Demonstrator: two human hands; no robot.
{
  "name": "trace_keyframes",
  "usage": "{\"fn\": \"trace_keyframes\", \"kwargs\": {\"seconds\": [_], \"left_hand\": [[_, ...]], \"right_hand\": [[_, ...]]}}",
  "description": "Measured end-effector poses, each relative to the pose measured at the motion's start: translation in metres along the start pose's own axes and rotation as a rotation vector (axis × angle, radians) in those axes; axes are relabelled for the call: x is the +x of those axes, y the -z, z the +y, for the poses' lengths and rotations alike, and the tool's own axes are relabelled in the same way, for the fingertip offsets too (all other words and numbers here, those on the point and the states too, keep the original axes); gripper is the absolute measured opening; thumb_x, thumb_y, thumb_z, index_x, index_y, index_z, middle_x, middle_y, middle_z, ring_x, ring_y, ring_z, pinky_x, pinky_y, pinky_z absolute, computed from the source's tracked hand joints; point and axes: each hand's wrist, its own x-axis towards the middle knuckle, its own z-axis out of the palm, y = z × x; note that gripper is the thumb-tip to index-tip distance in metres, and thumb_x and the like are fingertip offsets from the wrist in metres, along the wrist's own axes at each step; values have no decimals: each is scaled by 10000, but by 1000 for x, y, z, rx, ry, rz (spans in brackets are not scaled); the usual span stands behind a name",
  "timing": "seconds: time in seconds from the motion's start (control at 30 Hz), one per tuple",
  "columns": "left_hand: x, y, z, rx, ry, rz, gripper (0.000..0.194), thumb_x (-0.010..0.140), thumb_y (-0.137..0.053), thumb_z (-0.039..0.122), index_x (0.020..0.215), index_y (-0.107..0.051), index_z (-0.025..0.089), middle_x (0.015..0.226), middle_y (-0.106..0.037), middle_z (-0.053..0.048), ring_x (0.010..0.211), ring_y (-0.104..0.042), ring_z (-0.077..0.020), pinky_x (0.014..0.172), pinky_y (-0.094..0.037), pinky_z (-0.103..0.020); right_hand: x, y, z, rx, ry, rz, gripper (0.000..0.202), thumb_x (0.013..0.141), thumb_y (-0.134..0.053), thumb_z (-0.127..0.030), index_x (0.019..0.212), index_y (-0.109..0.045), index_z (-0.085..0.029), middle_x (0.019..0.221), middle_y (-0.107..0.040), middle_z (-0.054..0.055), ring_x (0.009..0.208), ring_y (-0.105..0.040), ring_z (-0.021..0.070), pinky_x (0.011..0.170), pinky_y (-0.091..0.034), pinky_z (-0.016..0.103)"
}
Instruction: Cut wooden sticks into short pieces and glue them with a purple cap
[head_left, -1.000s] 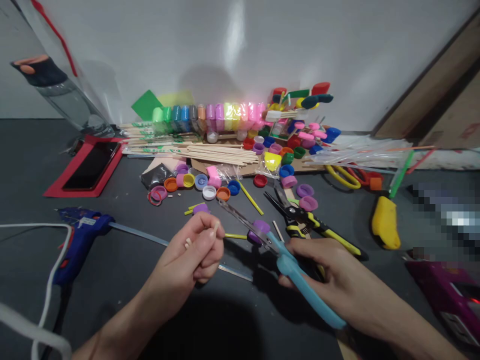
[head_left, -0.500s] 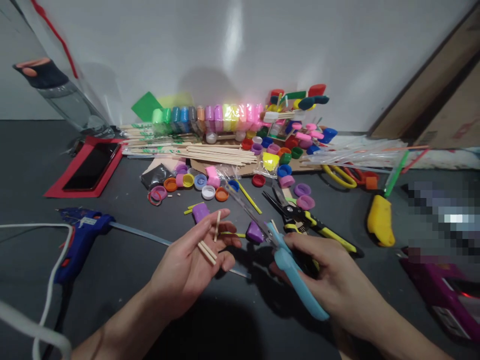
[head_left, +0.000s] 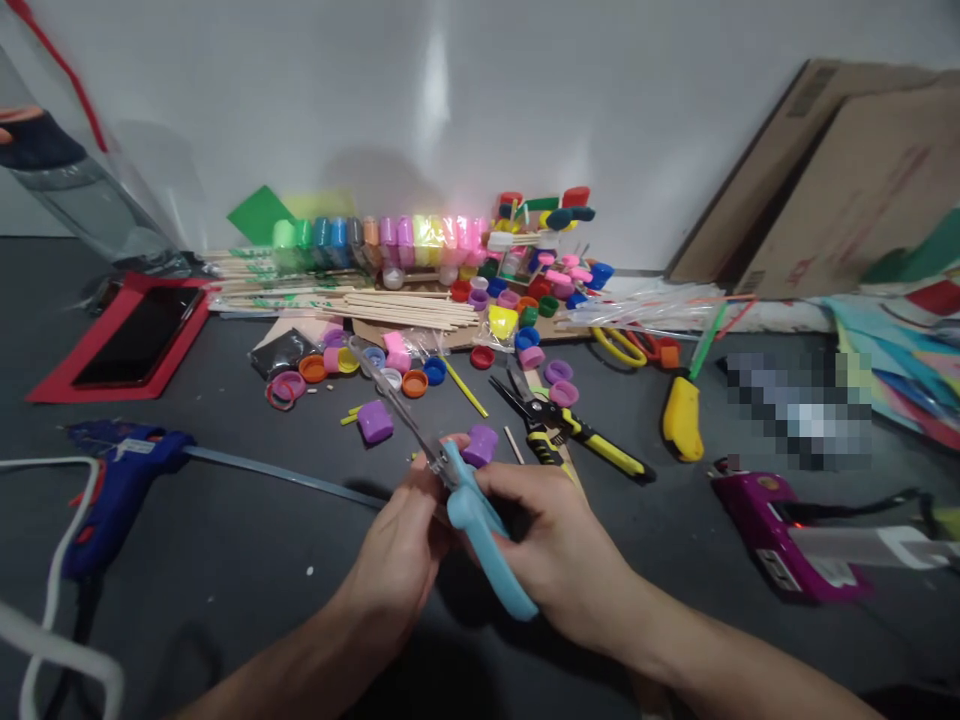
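Observation:
Light blue-handled scissors are gripped in my right hand, their blades pointing up and left above my left hand. My left hand is curled closed right beside the scissors' pivot. Short wooden sticks lay in that palm half a second ago; the fingers now mostly hide them. Just beyond the hands are two purple caps, one to the left and another purple cap behind the scissors. A short pale stick lies near the yellow-and-black snips, whose jaws are apart.
A blue glue gun with a clear glue stick lies left, its white cable nearby. Behind are coloured caps, wooden skewers and clay tubs. A phone rests on red paper. Right are a yellow cutter and a purple device.
My left hand has turned and closed from an open palm holding sticks. My right hand has brought the scissors left against it. The view has shifted right.

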Motion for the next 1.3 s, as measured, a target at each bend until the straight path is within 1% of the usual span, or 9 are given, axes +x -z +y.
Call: {"fn": "trace_keyframes", "kwargs": {"seconds": [0.17,0.37,0.53,0.6,0.77,0.93,1.07,1.17,1.3], "left_hand": [[3,1,-10,7,-64,58,213,819,-672,301,1003,-696,196,1127,-702,-70,1049,-630,-228,798,-516,-277],[6,-2,-12,-108,-7,49,141,841,-644,256,926,-698,158,927,-714,-52,918,-641,-199,752,-509,-272],[4,-4,-3,-254,67,-96,271,820,-727,398,879,-696,136,795,-654,-32,705,-578,-129,564,-459,-214],[2,-3,-1,-220,33,-150,282,759,-798,361,894,-701,134,774,-628,-14,646,-533,-93,503,-407,-177],[2,-1,1,-93,-51,-73,301,614,-904,287,718,-665,137,646,-568,34,545,-447,-38,475,-355,-127],[-2,3,8,105,-179,-37,340,647,-863,427,728,-684,149,529,-516,57,407,-311,-9,377,-214,-124],[-6,13,17,340,-440,16,242,713,-822,388,762,-731,169,674,-670,-20,512,-489,-56,487,-377,-161],[-5,25,24,426,-573,73,161,762,-789,337,786,-741,186,705,-664,-18,591,-527,-85,551,-411,-179],[-1,34,30,327,-525,10,222,814,-734,407,800,-707,187,586,-498,33,513,-387,-64,468,-309,-169]], "right_hand": [[0,-2,0,-68,10,23,117,800,-621,-195,687,-635,-169,629,-586,-32,591,-461,111,569,-381,221],[1,-4,2,-136,-10,0,113,790,-637,-181,679,-648,-164,633,-605,-20,601,-481,121,578,-404,228],[3,4,5,79,-65,50,72,795,-668,-215,737,-661,-172,698,-667,-7,633,-568,135,616,-473,235],[3,5,6,206,-91,88,82,768,-708,-222,724,-658,-173,667,-653,-17,628,-583,137,612,-484,232],[4,-2,11,374,-72,109,107,738,-739,-195,706,-638,-176,638,-612,-44,603,-542,113,586,-469,211],[-1,6,16,101,97,126,81,777,-656,-124,737,-622,-186,709,-639,-34,627,-539,109,614,-441,212],[-6,29,19,-155,110,82,82,786,-678,-192,790,-597,-203,761,-643,-18,680,-568,139,636,-428,238],[-6,42,21,-296,109,4,102,808,-669,-266,792,-588,-207,750,-644,-2,662,-566,153,608,-410,255],[-7,44,23,-454,185,-32,134,859,-607,-328,821,-598,-200,738,-647,21,636,-566,164,588,-398,273]]}}
